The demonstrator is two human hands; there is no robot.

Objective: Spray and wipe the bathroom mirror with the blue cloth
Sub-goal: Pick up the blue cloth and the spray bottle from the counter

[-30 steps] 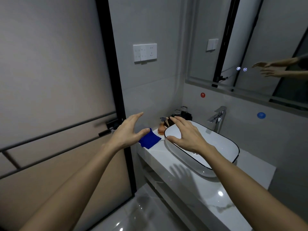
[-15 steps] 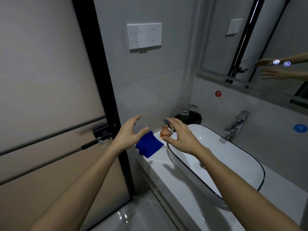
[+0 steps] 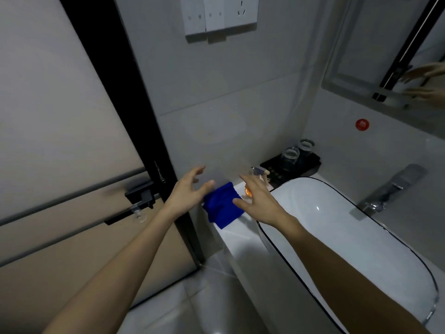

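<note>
Was a bathroom, small and tiled, plainly of a home or a hotel room. Shown by the white oval basin (image 3: 337,227) with its thin black rim, set on a pale stone counter (image 3: 237,233). Had a chrome tap (image 3: 390,189) beside the basin and a wall mirror (image 3: 390,44) mounted above it. Held two glass tumblers (image 3: 297,150) on a black tray (image 3: 290,166) in the corner, beside a small orange pump bottle (image 3: 249,192). Closed off on the left by a frosted door (image 3: 60,141) in a black frame, with a black latch. Carried a white socket panel (image 3: 219,14) on grey wall tiles, over a glossy pale floor (image 3: 180,309).
</note>
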